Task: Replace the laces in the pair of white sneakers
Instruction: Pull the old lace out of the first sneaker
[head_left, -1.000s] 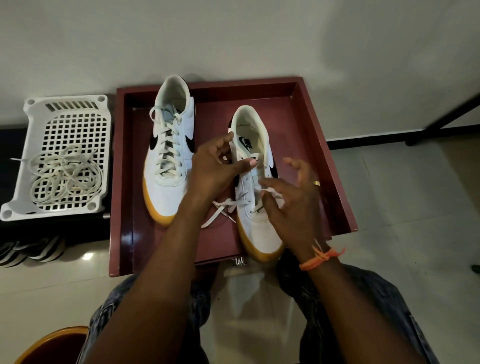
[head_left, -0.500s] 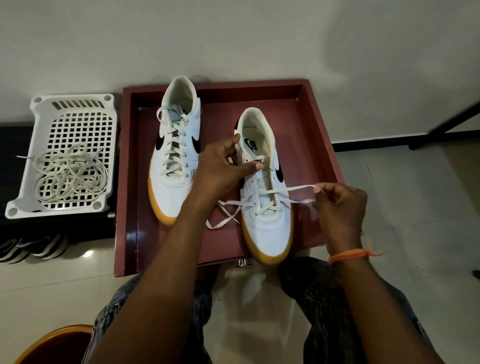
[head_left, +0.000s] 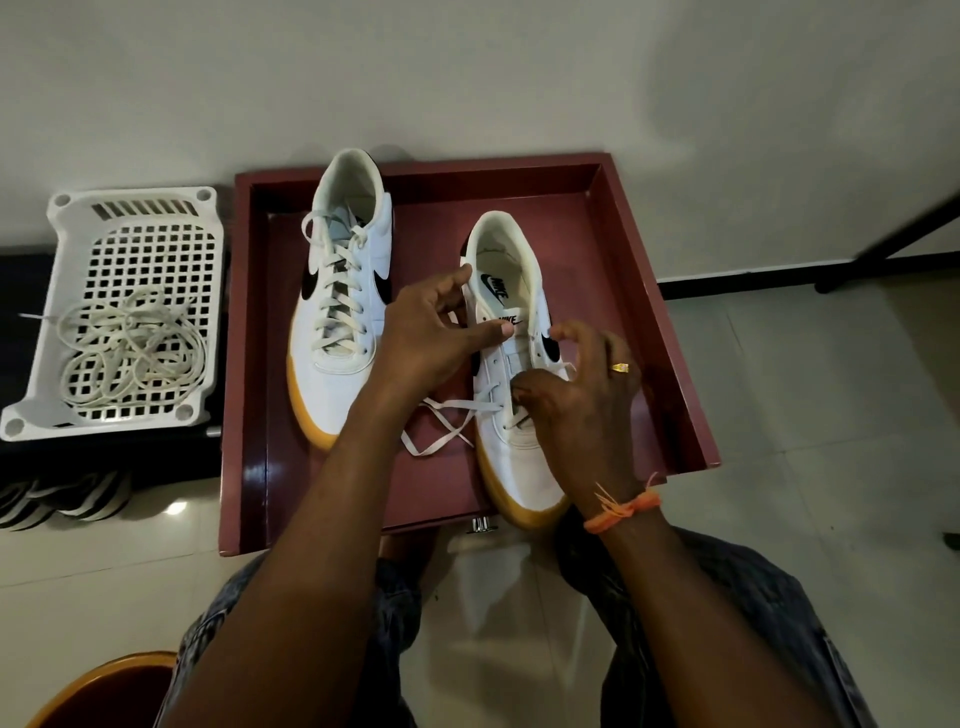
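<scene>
Fingers (head_left: 524, 392) of the right hand (head_left: 582, 405) are bunched down on the lace (head_left: 483, 405) over the lower eyelets of the right shoe (head_left: 511, 457), thumb and forefinger seemingly pinching it, though the exact grip is hidden under the knuckles; the other fingers arc loosely above, a gold ring (head_left: 619, 367) on one of them. The left hand (head_left: 431, 338) steadies that same shoe from its inner side, thumb up against the collar, forefinger stretched across the tongue and pressing on it, the rest curled at the shoe's side. The lace is threaded only through the bottom rows, and its loose end trails off to the left in a loop on the tray (head_left: 597, 218) floor, between the two shoes. The left shoe (head_left: 340, 312) stands just beside, fully laced, heel at the far wall of the tray, both shoes white with tan soles and black swooshes. The tray is dark red, sitting on pale tiles by a white wall. Left of it, apart from the shoes, a white basket (head_left: 130, 234) holds a tangle of spare laces (head_left: 130, 348). An orange thread (head_left: 623, 512) is tied round the right wrist, and denim-clad knees show below the arms.
</scene>
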